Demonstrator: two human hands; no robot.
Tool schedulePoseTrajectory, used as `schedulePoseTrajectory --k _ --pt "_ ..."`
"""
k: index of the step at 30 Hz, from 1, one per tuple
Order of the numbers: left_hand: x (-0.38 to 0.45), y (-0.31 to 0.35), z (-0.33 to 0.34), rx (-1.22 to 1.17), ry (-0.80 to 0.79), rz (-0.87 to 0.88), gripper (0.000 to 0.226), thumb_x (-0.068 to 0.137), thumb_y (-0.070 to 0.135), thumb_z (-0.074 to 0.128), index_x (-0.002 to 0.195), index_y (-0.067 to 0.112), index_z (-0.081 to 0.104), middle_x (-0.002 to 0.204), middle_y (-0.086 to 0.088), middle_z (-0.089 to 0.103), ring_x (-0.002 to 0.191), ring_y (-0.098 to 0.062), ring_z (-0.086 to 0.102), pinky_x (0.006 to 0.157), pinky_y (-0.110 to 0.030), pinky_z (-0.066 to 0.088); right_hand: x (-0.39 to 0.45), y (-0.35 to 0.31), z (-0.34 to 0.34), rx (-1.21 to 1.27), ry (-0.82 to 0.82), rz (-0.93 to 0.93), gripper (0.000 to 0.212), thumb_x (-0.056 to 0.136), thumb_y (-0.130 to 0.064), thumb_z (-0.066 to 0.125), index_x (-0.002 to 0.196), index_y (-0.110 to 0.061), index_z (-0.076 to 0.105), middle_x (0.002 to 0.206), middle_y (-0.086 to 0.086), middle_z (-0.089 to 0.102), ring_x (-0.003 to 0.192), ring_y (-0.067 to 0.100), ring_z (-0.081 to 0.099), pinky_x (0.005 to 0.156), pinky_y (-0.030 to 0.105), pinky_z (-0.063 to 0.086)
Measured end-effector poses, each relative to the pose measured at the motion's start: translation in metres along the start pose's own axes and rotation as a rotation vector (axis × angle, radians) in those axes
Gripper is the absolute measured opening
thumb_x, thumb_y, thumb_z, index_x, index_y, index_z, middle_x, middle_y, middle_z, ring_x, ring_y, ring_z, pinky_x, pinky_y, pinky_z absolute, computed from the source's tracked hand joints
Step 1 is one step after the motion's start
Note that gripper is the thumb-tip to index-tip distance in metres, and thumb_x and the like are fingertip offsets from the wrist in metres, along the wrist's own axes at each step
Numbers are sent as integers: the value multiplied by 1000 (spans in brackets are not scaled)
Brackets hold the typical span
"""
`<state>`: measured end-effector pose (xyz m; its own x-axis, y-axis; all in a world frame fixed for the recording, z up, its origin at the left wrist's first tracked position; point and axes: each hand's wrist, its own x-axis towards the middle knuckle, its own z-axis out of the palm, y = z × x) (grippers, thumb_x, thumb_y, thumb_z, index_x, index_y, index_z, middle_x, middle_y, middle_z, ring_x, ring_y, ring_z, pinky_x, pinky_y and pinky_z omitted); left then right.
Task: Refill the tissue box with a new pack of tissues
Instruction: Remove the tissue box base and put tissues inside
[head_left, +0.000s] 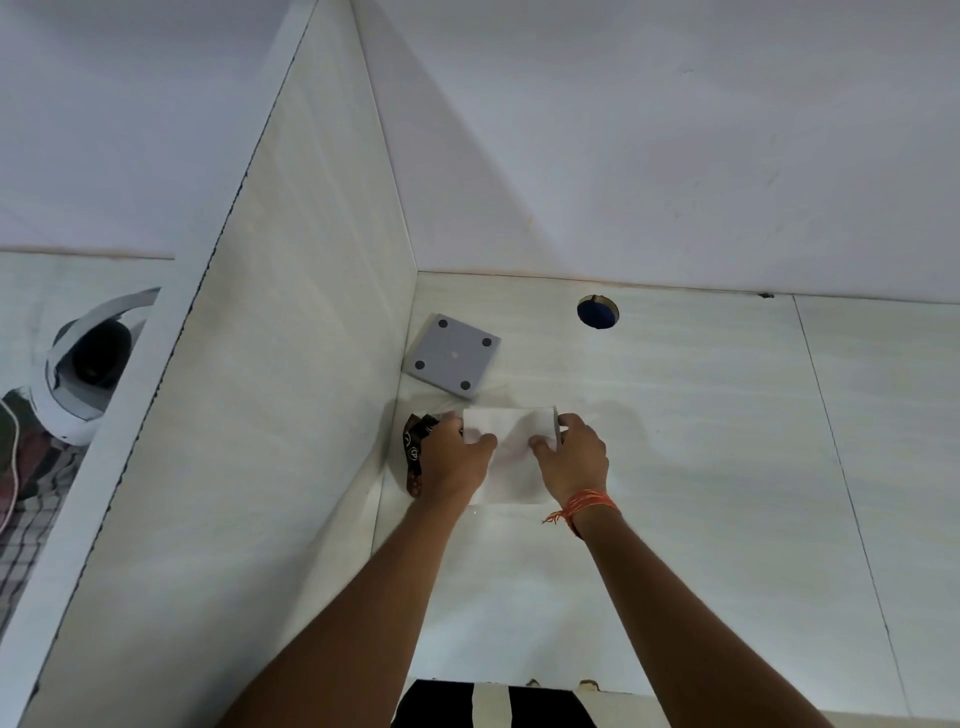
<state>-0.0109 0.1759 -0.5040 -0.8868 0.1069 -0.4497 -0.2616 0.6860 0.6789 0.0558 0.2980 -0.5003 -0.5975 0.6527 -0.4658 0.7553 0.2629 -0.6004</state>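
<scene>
A white stack of tissues (511, 423) lies on the pale desk near the left partition, and both hands grip it. My left hand (452, 457) holds its left side, thumb on top. My right hand (571, 454) holds the right side, with an orange thread at the wrist. A dark patterned wrapper (414, 452) sits under and left of my left hand, partly hidden. A grey square piece (451, 356) with dark round feet at its corners lies flat behind the tissues, close to the corner.
A white partition (249, 415) stands along the left. A round cable hole (597, 310) is in the desk (727, 467) near the back wall. White headgear (78, 374) lies beyond the partition at far left. The desk's front edge runs along the bottom.
</scene>
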Motion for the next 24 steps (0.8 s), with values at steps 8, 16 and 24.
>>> schedulePoseTrajectory --k 8,16,24 --pt "9 -2 1 202 38 -32 29 70 27 74 91 10 64 85 -3 65 80 -23 64 61 -24 42 21 5 1 -3 -68 123 53 82 -31 71 126 -9 50 122 13 62 114 33 58 95 37 44" --pt "19 -27 13 189 -15 138 47 80 33 74 119 12 57 108 -1 68 96 -18 64 74 -23 42 23 19 13 -113 -60 -32 41 89 -35 63 120 -11 51 116 11 60 102 29 58 81 32 41" --pt "-7 -37 -4 297 -81 438 50 68 28 76 114 22 59 135 -1 39 108 -21 57 79 -25 52 -1 2 -3 -539 -133 -513 54 85 -9 64 136 -14 47 132 12 48 117 29 49 96 36 49"
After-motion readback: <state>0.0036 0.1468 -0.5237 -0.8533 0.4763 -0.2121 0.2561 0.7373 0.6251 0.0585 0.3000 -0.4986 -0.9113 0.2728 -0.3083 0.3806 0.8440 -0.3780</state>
